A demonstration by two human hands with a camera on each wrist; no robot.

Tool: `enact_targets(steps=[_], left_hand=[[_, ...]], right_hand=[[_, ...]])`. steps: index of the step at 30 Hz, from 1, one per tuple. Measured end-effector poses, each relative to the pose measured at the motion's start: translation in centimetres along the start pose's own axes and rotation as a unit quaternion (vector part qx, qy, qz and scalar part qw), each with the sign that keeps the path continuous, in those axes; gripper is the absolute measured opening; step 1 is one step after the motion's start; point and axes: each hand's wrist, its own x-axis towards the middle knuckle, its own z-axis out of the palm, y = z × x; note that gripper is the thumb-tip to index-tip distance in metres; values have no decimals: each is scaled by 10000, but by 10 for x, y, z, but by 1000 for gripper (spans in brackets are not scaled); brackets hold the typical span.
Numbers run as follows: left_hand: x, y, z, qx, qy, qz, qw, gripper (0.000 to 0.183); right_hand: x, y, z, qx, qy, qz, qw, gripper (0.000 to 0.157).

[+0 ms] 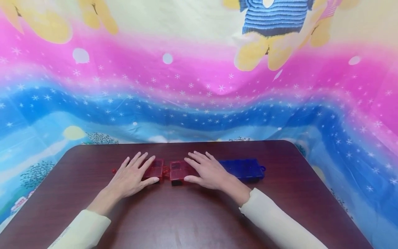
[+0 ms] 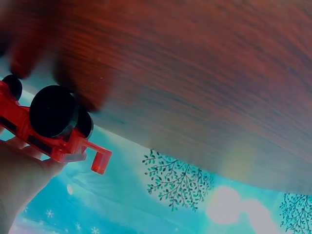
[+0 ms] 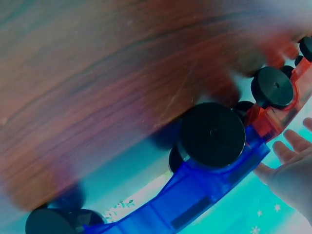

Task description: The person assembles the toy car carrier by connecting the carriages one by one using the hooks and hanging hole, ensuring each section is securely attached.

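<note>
Three toy wagons of clear coloured plastic stand in a row on the table. Spread fingers of my left hand (image 1: 132, 176) rest over the left red wagon (image 1: 158, 167), covering much of it. My right hand (image 1: 208, 171) lies with its fingers spread across the other red wagon (image 1: 178, 169), beside the blue wagon (image 1: 244, 168). A red coupling (image 1: 166, 171) sits between the two red wagons. Black wheels (image 3: 212, 134) show under the blue wagon in the right wrist view. In the left wrist view, a red hook (image 2: 100, 161) juts from the wagon's outer end.
The dark wood-grain table (image 1: 180, 214) has a rounded far edge just behind the wagons. A printed cloth (image 1: 199, 114) with snowflakes and cartoon figures hangs behind and around the table. A ring (image 1: 263, 168) sticks out from the blue wagon's right end.
</note>
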Motion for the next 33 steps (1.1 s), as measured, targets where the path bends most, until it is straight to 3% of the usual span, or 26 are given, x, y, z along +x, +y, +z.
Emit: enact_targets(steps=[19,33], left_hand=[[6,-3,7,223,-113,59,9997,96],[8,-9,5,374,-125,290,9988,98]], right_hand=[[19,-12,10,-155,-252,-23,9996,79],[23,-15,17,-209,-349,-26,9992,79]])
